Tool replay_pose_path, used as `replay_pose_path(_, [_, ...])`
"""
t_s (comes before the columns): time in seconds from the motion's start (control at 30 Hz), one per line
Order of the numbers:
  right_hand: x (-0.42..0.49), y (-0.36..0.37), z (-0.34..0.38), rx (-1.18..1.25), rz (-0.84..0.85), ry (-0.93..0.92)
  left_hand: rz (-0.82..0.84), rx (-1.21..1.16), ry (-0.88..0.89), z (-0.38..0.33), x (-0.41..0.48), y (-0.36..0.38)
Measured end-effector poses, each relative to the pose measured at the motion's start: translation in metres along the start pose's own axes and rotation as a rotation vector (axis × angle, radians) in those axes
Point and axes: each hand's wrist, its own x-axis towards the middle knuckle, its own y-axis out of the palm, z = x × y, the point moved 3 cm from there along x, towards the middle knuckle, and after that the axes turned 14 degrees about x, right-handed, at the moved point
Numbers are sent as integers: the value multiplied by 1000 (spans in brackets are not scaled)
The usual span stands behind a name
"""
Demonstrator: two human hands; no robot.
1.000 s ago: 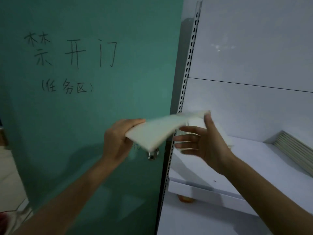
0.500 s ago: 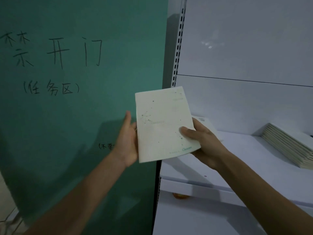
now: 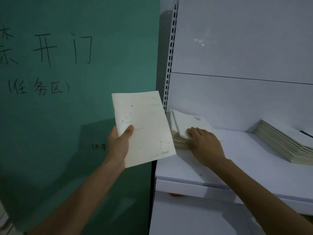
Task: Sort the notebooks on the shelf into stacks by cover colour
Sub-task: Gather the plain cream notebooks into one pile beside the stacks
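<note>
My left hand (image 3: pixel 119 145) holds a cream-white notebook (image 3: pixel 147 128) with a constellation print upright in front of the green panel, thumb on its cover. My right hand (image 3: pixel 203 141) rests with its fingers on the top notebook of a pale stack (image 3: pixel 189 122) at the left end of the white shelf (image 3: pixel 254 168). A second, taller stack of pale notebooks (image 3: pixel 284 141) lies fanned at the shelf's right side, with a dark edge showing behind it.
A green panel (image 3: pixel 76 116) with black handwritten characters fills the left. A perforated white shelf upright (image 3: pixel 171 56) separates it from the white back wall (image 3: pixel 245 48). Below the shelf's front lip (image 3: pixel 186 187) lies a lower shelf level in shadow.
My right hand let go of the constellation notebook and moved right onto the left stack on the shelf. My left hand took over the notebook, gripping its left edge with the thumb in front.
</note>
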Motion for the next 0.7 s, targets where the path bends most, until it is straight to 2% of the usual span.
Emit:
replay_pose_path(0.2, [-43, -28, -3, 26, -296, -175, -72, 60, 161, -6, 9, -8])
replay_pose_path(0.37, [-69, -72, -4, 204, -597, -141, -79, 165, 304, -15, 16, -6])
replay_pose_path(0.57, [-60, -143, 8, 494, -725, -70, -88, 179, 334, -18, 23, -4])
replay_pose_path(0.7, [-50, -163, 7, 848, -672, -53, -86, 188, 325, -23, 26, -5])
